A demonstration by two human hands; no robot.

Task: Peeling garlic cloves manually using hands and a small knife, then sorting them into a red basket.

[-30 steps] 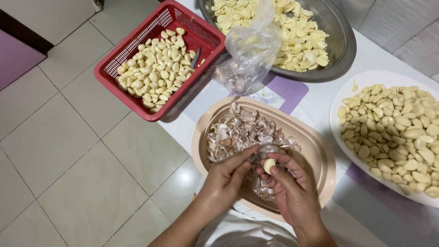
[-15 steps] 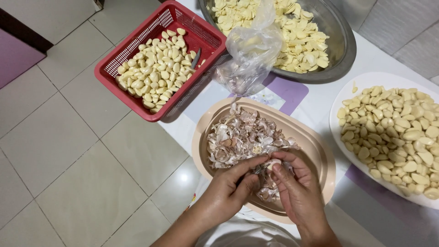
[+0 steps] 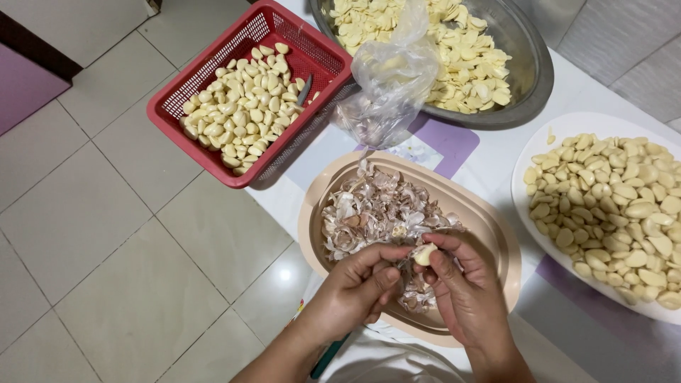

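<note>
**Garlic clove pinched between both hands over peel tray**

Pinching one pale garlic clove (image 3: 424, 254) between fingertips of both hands: right hand (image 3: 464, 298) curled around it from the right, thumb and forefinger closed on it; left hand (image 3: 355, 287) closed beside it, thumb pressed toward the same clove. Neither hand slack, both grasping, meeting just above the near half of the beige oval tray (image 3: 496, 234).

Lying in that tray, just beyond the fingers: heap of papery garlic skins (image 3: 376, 213), whitish and pink-brown. Standing past the tray's far rim, touching or nearly so: crumpled clear plastic bag (image 3: 390, 81), upright, leaning against the metal bowl (image 3: 528, 71), with a few purplish unpeeled pieces dimly visible at the bottom. No label legible on it. Under the bag, flat on the white table: purple rectangular patch (image 3: 450, 145).

Clove itself small, held at the tips of the fingers, slightly above the skins, near the middle of the tray's width. Long axis roughly left to right across the view, tilted a little; which end is the tip cannot be told.

Further left: red plastic basket (image 3: 234, 167) filled with peeled cloves, a grey knife handle (image 3: 304, 90) poking out. Far right: white tray (image 3: 525, 206) of peeled cloves, well apart from the hands.
</note>
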